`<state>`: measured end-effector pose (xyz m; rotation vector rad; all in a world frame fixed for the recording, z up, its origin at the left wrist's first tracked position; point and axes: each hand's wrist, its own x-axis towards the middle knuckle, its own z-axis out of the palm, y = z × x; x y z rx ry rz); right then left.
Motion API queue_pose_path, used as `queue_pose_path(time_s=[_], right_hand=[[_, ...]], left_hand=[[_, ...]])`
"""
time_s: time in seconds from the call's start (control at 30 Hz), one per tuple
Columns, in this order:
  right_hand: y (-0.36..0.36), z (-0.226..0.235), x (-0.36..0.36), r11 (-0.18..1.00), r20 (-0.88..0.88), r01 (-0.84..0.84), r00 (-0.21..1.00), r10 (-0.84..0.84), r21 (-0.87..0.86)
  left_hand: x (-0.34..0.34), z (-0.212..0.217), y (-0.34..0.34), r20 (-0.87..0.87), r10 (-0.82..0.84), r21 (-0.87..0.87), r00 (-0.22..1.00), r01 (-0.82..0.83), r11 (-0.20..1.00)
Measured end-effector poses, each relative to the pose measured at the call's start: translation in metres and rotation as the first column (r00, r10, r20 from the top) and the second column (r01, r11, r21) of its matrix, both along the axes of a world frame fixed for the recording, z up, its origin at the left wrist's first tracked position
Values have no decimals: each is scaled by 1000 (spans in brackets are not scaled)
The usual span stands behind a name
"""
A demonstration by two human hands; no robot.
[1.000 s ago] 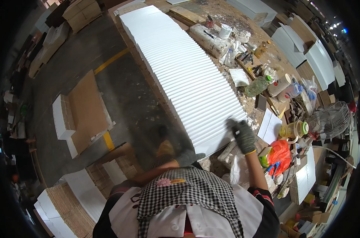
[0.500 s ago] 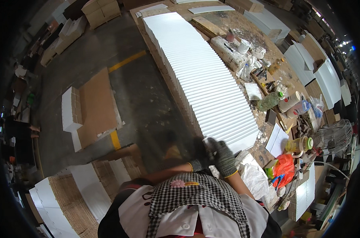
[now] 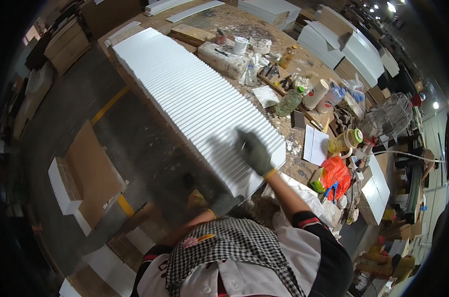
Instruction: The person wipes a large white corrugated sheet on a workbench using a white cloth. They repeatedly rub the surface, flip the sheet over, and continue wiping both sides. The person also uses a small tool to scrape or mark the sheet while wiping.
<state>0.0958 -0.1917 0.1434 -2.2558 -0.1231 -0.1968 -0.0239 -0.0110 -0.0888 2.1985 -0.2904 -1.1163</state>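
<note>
A long row of overlapping white panels (image 3: 194,106) lies on the workbench, its ridged edges stepping away from me. Over the near part of the row is my right hand (image 3: 256,154) in a dark grey glove. Its fingers are drawn together, and a small bright tip shows at them; what it belongs to I cannot make out. My left hand (image 3: 226,204), gloved too, is low at the near left corner of the row. Blur and shadow hide its fingers, so its grip cannot be told.
Right of the panels, the stained workbench (image 3: 293,143) carries a green-capped bottle (image 3: 290,101), a paper sheet (image 3: 315,145), a red plastic bag (image 3: 336,173) and a yellowish jug (image 3: 344,141). A wire fan (image 3: 390,116) stands beyond. Cardboard (image 3: 93,171) and a white-topped stack (image 3: 63,185) sit at left.
My hands, close together at the row's near end before, are now apart. The right has moved forward over the panels; the left stays low at the near corner. The view has turned.
</note>
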Motion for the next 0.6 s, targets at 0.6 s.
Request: queue_pose_path(time_s=[0.6], right_hand=[[-180, -51, 179, 850, 38, 141, 989, -141, -508]], left_hand=[[-1, 41, 16, -282, 39, -264, 959, -117, 957]])
